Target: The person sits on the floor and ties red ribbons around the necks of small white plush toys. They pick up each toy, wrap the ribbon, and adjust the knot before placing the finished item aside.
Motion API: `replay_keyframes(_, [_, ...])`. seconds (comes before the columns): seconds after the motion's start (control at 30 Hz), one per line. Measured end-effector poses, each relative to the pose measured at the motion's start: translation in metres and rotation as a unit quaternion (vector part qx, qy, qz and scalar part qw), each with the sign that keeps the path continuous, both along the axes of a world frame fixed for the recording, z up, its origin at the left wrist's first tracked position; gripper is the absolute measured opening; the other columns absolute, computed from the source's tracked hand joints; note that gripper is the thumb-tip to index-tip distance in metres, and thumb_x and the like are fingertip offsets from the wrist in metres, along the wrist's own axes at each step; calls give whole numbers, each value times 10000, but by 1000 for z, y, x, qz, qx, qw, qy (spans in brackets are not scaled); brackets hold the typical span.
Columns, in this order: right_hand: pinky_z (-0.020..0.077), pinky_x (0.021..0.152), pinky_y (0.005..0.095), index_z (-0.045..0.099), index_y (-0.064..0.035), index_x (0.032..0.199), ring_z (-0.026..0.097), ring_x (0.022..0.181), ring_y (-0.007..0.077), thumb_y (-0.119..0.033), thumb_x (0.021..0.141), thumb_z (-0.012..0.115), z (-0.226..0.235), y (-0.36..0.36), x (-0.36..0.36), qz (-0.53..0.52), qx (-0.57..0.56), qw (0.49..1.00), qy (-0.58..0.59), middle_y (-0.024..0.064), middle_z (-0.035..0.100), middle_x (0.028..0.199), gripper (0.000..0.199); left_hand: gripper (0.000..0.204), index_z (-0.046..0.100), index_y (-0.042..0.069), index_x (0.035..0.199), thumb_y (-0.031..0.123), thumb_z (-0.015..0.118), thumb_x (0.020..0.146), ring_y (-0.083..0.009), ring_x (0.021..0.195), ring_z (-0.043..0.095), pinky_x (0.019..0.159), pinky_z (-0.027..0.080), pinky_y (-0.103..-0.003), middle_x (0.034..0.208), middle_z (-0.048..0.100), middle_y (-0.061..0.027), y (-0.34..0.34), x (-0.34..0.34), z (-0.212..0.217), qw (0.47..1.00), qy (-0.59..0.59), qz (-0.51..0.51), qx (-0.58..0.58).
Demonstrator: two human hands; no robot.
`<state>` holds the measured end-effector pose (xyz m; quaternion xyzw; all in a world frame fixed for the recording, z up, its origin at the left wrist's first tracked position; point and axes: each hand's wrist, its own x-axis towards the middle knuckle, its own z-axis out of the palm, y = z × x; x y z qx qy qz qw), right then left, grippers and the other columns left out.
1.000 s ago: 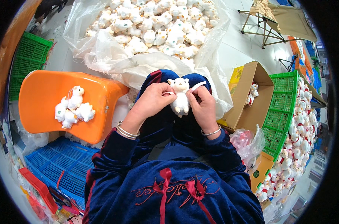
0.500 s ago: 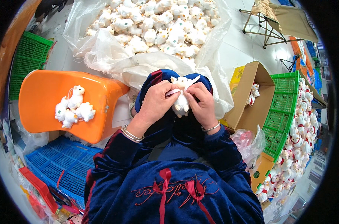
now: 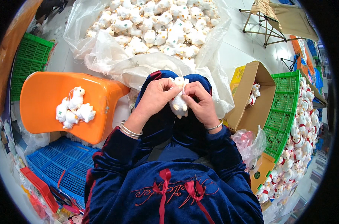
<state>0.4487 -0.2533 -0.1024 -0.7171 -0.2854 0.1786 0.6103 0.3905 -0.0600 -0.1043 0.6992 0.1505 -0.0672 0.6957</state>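
Over my lap, a small white plush animal with pale orange feet lies belly up, its head away from me. A narrow white ribbon shows at its neck, mostly hidden by my fingers. My left hand is closed in a pinch at the neck's left side, on the ribbon. From the other side my right hand pinches the ribbon too, its thumb and forefinger against the toy's chest. The fingertips of both hands nearly meet.
Ahead, a clear plastic bag holds many white plush toys. Several more lie on an orange stool at left, above a blue crate. At right stand a cardboard box, a green crate and a heap of red-collared toys.
Both hands have drawn together at the toy's neck. The ribbon ends that stuck out between the fingers are now mostly hidden.
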Motion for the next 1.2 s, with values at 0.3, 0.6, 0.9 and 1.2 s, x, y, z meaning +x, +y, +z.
replay_keyframes(0.3, [478, 775, 256, 651, 10, 956, 593, 872, 149, -25, 926, 703, 6, 1, 3, 3, -50, 999, -22, 60, 608, 990, 69, 234, 701, 9, 1147, 184, 639, 1006, -112, 899, 643, 768, 502, -224, 1224, 694, -106, 30, 12, 37, 967, -151, 38, -200])
replay_keyframes(0.6, [480, 781, 254, 647, 13, 957, 595, 878, 148, -17, 923, 699, 8, 2, 2, 1, -49, 998, -27, 60, 602, 992, 69, 212, 701, -4, 1065, 118, 771, 907, -73, 808, 612, 745, 512, -234, 963, 677, -24, 6, -28, 5, 992, -15, 90, 85])
replay_keyframes(0.9, [465, 755, 246, 648, 6, 953, 565, 850, 125, -15, 927, 703, 7, 2, 1, -3, -44, 999, -26, 43, 585, 987, 64, 88, 718, -19, 977, 19, 711, 898, -238, 782, 685, 732, 545, -297, 924, 699, -124, -16, -19, -5, 943, -255, 106, 183])
replay_keyframes(1.2, [512, 803, 273, 711, -6, 998, 626, 864, 141, -41, 927, 734, 0, -4, -4, -28, 6, 996, 79, 44, 653, 958, 82, 161, 755, -30, 1046, 87, 673, 972, -108, 770, 671, 684, 516, -252, 871, 740, -93, -21, -9, 6, 980, -167, 74, 75])
